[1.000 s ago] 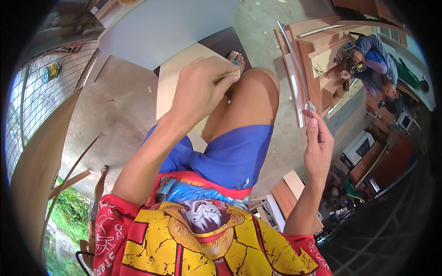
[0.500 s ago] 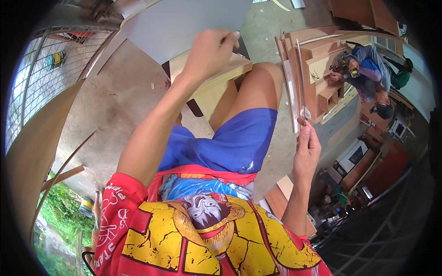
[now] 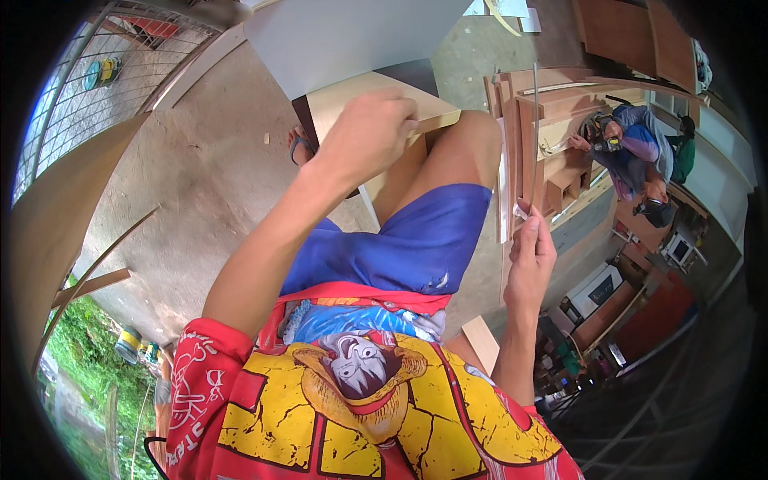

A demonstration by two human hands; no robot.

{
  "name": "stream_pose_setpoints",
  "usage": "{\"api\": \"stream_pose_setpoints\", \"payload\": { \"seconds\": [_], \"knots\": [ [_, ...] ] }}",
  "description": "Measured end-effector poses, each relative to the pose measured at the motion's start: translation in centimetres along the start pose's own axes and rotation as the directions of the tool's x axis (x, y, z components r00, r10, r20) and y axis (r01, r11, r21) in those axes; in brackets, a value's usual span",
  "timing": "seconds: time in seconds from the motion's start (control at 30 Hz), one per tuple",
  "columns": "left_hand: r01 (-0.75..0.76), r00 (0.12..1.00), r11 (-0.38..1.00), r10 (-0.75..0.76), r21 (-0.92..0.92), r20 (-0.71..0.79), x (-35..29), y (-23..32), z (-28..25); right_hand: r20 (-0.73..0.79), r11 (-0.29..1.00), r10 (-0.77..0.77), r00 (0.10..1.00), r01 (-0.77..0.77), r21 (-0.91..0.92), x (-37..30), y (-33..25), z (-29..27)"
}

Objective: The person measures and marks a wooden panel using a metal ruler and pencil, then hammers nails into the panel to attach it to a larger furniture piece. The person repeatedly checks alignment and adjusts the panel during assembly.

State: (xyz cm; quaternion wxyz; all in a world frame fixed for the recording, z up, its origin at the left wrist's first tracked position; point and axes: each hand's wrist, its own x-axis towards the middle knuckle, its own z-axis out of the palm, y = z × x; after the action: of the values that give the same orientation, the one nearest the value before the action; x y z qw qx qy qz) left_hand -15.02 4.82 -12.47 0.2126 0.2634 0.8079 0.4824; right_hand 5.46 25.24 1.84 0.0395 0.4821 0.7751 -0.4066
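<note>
My left hand [image 3: 372, 132] is closed, its fingers curled over the pale wooden panel [image 3: 340, 96] in front of my legs. Whatever lies inside those fingers, if anything, is hidden. Out to the right, my right hand [image 3: 530, 248] pinches the lower end of a long, thin strip [image 3: 534, 136] between thumb and fingers. The strip stands nearly upright in the view, and its exact kind is not clear. Beyond the wooden panel, a large grey sheet [image 3: 344, 40] spreads toward the far side, with a dark piece [image 3: 412, 76] by its near right edge.
On the right, a person [image 3: 640, 152] handles a power drill [image 3: 610, 138] beside wooden frames [image 3: 552, 168]. A curved wooden sheet [image 3: 72, 176] and a wire mesh fence [image 3: 60, 88] border the left. Concrete floor [image 3: 200, 192] lies around my legs.
My left hand has come back nearer to my body, over the panel. The right hand stays about where it was, with the strip more fully in sight. The whole view has shifted slightly.
</note>
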Motion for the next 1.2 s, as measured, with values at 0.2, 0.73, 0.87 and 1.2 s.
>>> {"api": "stream_pose_setpoints", "payload": {
  "seconds": [0.2,0.73,0.87,1.2],
  "knots": [
    [0.162,0.984,0.987,-0.16,0.012,-0.084,-4.1,0.1,-4.4,0.054,0.996,-0.028,0.998,0.024,0.084,-0.3,-1.7,1.2],
    [0.444,0.708,0.509,-0.703,-0.738,-0.058,-13.0,10.4,-5.9,0.637,0.957,-0.189,0.747,-0.007,0.291,-7.7,-10.1,12.7],
    [0.534,0.638,0.681,-0.714,-0.502,-0.29,-14.3,7.6,-9.5,0.534,0.64,-0.67,0.515,0.765,0.066,-0.5,-9.3,13.4],
    [0.469,0.883,0.87,-0.467,0.154,-0.052,-15.6,5.2,-13.5,0.582,0.502,-0.715,0.387,0.864,0.042,10.8,-8.1,14.9]
  ]
}}
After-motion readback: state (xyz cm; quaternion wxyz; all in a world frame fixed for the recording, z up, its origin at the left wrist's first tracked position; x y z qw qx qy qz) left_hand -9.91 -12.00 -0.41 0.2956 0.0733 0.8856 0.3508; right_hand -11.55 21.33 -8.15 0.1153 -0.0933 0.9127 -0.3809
